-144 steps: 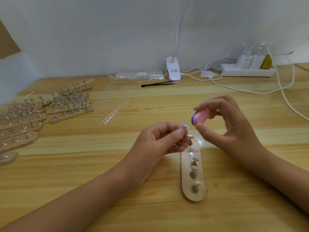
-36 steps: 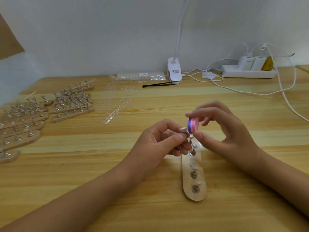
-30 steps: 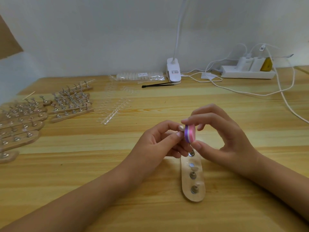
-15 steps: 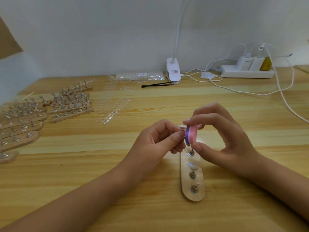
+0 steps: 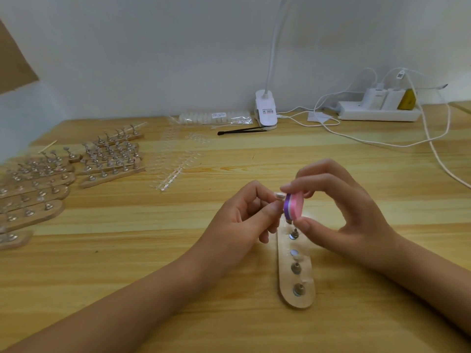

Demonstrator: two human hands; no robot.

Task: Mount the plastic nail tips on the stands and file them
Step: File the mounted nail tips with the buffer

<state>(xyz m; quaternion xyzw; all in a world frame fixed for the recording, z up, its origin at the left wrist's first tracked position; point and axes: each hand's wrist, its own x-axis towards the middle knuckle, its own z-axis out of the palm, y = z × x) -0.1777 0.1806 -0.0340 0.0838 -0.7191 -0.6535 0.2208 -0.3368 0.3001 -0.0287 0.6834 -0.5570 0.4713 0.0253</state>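
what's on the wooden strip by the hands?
Three metal stands and one bare silver disc show on the wooden strip. Far end hidden by left hand pinching a nail tip and right hand gripping the pink file.

Table (image 5: 153,250): pale wood, visible grain, smooth with a soft sheen. Base (image 5: 284,276): bare matt wood, its pegs (image 5: 295,268) shiny metal, spare bases (image 5: 109,177) alike; tip (image 5: 279,195) pale plastic; file (image 5: 293,206) pink and purple layers, matt, foam-like. Lamp clip (image 5: 266,110), power strip (image 5: 377,114), cable (image 5: 369,142): white smooth plastic, slightly glossy; bag (image 5: 216,117) and strips (image 5: 168,178): clear glossy plastic; wall (image 5: 153,59): matt white.
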